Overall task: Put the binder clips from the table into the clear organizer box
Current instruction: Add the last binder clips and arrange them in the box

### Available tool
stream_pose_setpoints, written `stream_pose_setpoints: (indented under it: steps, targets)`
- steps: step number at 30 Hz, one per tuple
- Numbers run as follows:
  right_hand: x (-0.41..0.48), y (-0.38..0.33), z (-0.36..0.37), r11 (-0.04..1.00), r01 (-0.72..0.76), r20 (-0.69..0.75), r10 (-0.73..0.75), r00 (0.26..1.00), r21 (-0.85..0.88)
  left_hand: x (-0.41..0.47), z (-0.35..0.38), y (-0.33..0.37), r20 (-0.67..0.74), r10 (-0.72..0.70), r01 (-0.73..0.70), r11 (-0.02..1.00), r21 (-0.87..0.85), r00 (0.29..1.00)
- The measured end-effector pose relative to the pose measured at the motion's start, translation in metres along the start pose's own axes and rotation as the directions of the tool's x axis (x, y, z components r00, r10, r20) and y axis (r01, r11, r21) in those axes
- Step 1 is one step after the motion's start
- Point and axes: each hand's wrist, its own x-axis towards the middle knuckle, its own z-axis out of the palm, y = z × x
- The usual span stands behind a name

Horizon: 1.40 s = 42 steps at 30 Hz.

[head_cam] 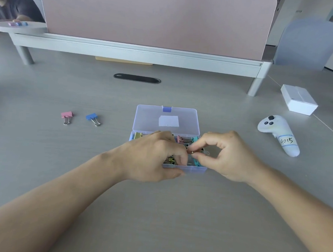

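Over box, curled right hand

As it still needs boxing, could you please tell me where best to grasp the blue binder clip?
Probably pinch the blue binder clip by its two wire handles, which jut from the blue body toward you and rightward; come from above on that near side.
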Motion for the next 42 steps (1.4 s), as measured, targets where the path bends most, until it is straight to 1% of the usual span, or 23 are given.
stream_pose_setpoints:
  steps: [5,7,11,14,22,27,33,36,38,40,42]
  targets:
    - [0.002,0.004,0.001,0.986,0.056,0.076,-0.044,0.996,-0.159,0.000,0.002,0.001,-0.013,-0.015,0.015,1.000,0.003,1.000]
    - [0.003,0.003,0.001,0.976,0.090,0.090,-0.073,0.993,-0.199,0.001,0.002,0.000,-0.019,-0.016,0.016,1.000,0.006,1.000]
    - [0.003,0.004,0.004,0.946,0.165,0.166,-0.122,0.979,-0.279,0.001,0.005,-0.003,-0.039,0.008,-0.007,1.000,0.014,0.999]
    - [0.003,0.004,0.004,0.930,0.191,0.180,-0.139,0.974,-0.314,0.001,0.006,-0.004,-0.047,0.014,-0.014,1.000,0.004,0.999]
    - [0.002,0.006,0.000,0.926,0.156,0.221,-0.081,0.972,-0.344,0.002,0.009,-0.007,-0.082,0.076,-0.072,0.996,0.047,0.994]
    - [0.000,0.003,-0.001,0.909,0.134,0.239,-0.040,0.970,-0.394,0.003,0.008,-0.009,-0.106,0.081,-0.080,0.997,0.017,0.991]
    - [-0.001,-0.002,-0.003,0.850,0.198,0.285,-0.059,0.957,-0.488,0.002,0.008,-0.010,-0.106,0.035,-0.038,0.999,-0.023,0.994]
    - [-0.001,-0.001,-0.003,0.839,0.219,0.272,-0.089,0.958,-0.497,0.002,0.001,-0.009,-0.110,-0.010,0.000,0.996,-0.085,0.994]
    - [-0.001,0.002,-0.001,0.846,0.234,0.245,-0.127,0.961,-0.480,0.001,-0.009,-0.016,-0.149,-0.068,0.052,0.992,-0.111,0.987]
    - [0.000,0.003,0.000,0.855,0.246,0.212,-0.164,0.963,-0.456,-0.002,-0.023,-0.030,-0.207,-0.137,0.131,0.991,-0.041,0.969]
    - [0.001,0.004,0.002,0.870,0.249,0.176,-0.190,0.966,-0.425,-0.009,-0.037,-0.052,-0.256,-0.223,0.254,0.963,0.094,0.940]
